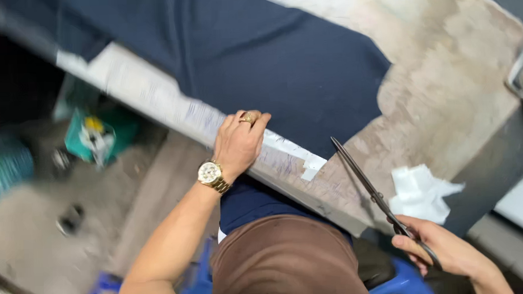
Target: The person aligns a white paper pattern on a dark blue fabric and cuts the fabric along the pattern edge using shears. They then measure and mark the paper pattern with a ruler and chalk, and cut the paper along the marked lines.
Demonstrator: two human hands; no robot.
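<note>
A: Two hands are at work, and we take the worn grey worktable (445,94) as our landmark. Our left hand (238,143), with a gold ring and a gold wristwatch (211,175), curls over the near edge of the table, its fingers closed down on the hem of the dark navy cloth (258,54) where it hangs over that edge. Our right hand (450,250), off the near right corner of the table, is closed around the handles of the long dark steel scissors (373,192).

B: And the blades?

A: They sit nearly together, the tip pointing up over the table towards the cloth's cut edge, not yet in the fabric. We judge this to be the pause between cuts: cloth pinned, scissors held ready.

B: So what does the next move need from us?

A: We think it needs the blades opened and the tip brought to the cloth's edge while the left hand keeps the fabric taut.

B: Count for us.

A: One cloth, one pair of scissors, one crumpled white scrap (422,193) on the table by the scissors, one white paper strip (290,152) along the near edge, and one teal box (96,135) on the floor below the table.
</note>
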